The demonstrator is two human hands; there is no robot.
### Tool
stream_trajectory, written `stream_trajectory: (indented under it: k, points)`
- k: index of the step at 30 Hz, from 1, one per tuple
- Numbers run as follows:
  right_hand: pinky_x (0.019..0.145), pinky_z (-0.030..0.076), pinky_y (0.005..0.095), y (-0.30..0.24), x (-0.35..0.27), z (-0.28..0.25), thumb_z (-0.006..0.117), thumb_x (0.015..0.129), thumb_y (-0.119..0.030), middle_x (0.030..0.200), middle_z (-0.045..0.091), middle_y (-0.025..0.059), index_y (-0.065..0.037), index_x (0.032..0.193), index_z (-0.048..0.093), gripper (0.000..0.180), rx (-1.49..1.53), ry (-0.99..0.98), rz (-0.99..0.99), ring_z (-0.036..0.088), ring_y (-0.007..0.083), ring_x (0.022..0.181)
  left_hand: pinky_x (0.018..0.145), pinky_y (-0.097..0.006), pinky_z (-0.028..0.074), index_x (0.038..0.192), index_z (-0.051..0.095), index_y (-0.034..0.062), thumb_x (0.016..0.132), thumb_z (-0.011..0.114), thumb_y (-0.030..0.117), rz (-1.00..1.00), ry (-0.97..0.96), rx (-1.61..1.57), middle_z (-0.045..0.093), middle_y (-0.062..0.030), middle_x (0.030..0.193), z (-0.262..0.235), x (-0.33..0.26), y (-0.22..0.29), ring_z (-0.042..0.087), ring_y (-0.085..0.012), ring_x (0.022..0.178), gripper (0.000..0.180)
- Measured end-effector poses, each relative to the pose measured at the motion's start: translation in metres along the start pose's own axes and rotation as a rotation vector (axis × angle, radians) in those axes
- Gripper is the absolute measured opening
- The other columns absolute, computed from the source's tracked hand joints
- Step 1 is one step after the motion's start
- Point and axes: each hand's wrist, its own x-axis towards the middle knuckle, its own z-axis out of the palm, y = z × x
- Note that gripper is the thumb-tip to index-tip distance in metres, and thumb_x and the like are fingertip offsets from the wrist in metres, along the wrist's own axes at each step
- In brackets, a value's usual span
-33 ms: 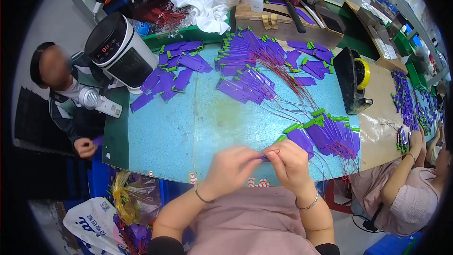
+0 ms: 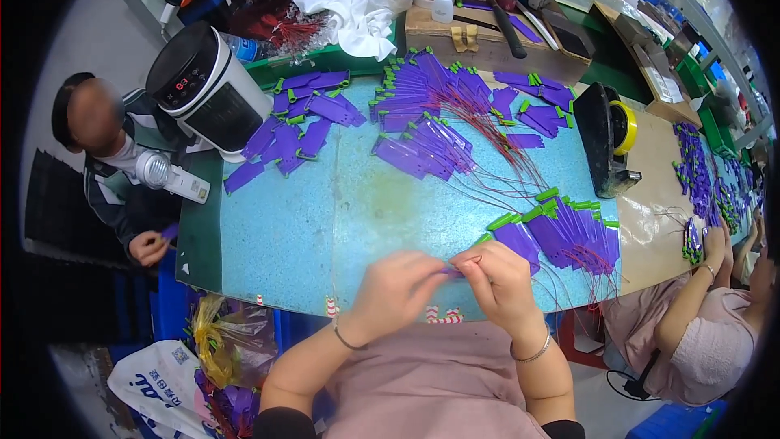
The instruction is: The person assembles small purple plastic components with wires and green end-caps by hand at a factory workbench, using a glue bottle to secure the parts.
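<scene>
Just over the table's near edge, my two hands meet fingertip to fingertip. My left hand (image 2: 396, 291) is closed, pinching a small purple piece (image 2: 449, 271) that its fingers mostly cover. Against it, my right hand (image 2: 501, 283) is also closed, with a thin dark-red wire (image 2: 478, 258) at its fingertips. Just beyond the right hand lies a fanned stack of flat purple pieces with green ends (image 2: 569, 236), red wires trailing toward me. Farther back, a larger fan of the same purple pieces (image 2: 418, 97) has long red wires running to the right.
A loose purple pile (image 2: 305, 126) lies by a black-and-white heater (image 2: 203, 85) at left. Yellow tape (image 2: 624, 128) sits in a black dispenser (image 2: 595, 138). Behind stands a wooden block (image 2: 496, 49) with a hammer (image 2: 505, 20). Co-workers sit left and right; bags (image 2: 162, 382) hang below left.
My hands hold nearly the same place and pinch. At the left, a co-worker's hand has shifted slightly, and more of the purple piece in it shows.
</scene>
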Motion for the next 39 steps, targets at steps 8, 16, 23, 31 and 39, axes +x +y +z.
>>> stream_trajectory:
  k: [8,16,23,31,39]
  points:
    - [0.055,0.048,0.0336,-0.005,-0.025,0.032,0.071,0.086,-0.011,0.07,0.065,0.0126,0.002,0.087,0.065,0.014,0.546,0.266,0.481,0.062,0.0262,0.057,0.08,-0.03,0.05,0.104,0.065,-0.0011,0.093,0.062,0.013,-0.396,0.353,-0.744,0.066,-0.0068,0.089,0.026,-0.005,0.003,0.062,-0.0156,0.081,0.019]
    - [0.069,0.048,0.0299,-0.016,-0.003,-0.003,0.067,0.084,-0.007,0.081,0.065,0.0083,-0.001,0.091,0.064,0.01,0.167,0.046,0.367,0.06,0.0184,0.074,0.058,-0.041,0.045,0.088,0.066,0.0008,0.092,0.062,0.018,-0.167,-0.035,-0.083,0.058,-0.0187,0.072,0.017,-0.02,-0.015,0.061,-0.0356,0.066,0.018]
    - [0.07,0.05,0.0339,-0.004,-0.008,0.02,0.072,0.078,-0.007,0.086,0.064,0.0127,0.0,0.092,0.064,0.017,0.369,0.009,0.138,0.062,0.0257,0.079,0.059,-0.041,0.047,0.101,0.066,0.0055,0.092,0.061,0.018,-0.079,-0.093,-0.129,0.061,-0.0147,0.073,0.02,-0.019,-0.01,0.062,-0.0345,0.067,0.016]
    - [0.073,0.048,0.0333,-0.008,-0.016,0.016,0.069,0.081,-0.006,0.09,0.063,0.0126,-0.001,0.093,0.062,0.015,0.454,-0.04,0.345,0.06,0.0269,0.081,0.076,-0.037,0.05,0.098,0.067,0.0003,0.096,0.055,0.013,-0.364,-0.407,-0.456,0.068,-0.0141,0.089,0.003,-0.019,-0.006,0.066,-0.031,0.084,0.017]
    - [0.071,0.036,0.0393,0.002,-0.04,-0.021,0.076,0.074,-0.015,0.083,0.052,0.0063,-0.009,0.092,0.063,0.023,-0.358,-0.204,0.125,0.05,0.0244,0.078,0.102,-0.046,0.035,0.12,0.058,0.0048,0.081,0.06,0.009,0.0,0.097,0.571,0.055,-0.0175,0.128,-0.032,0.07,-0.083,0.049,-0.0349,0.12,0.039]
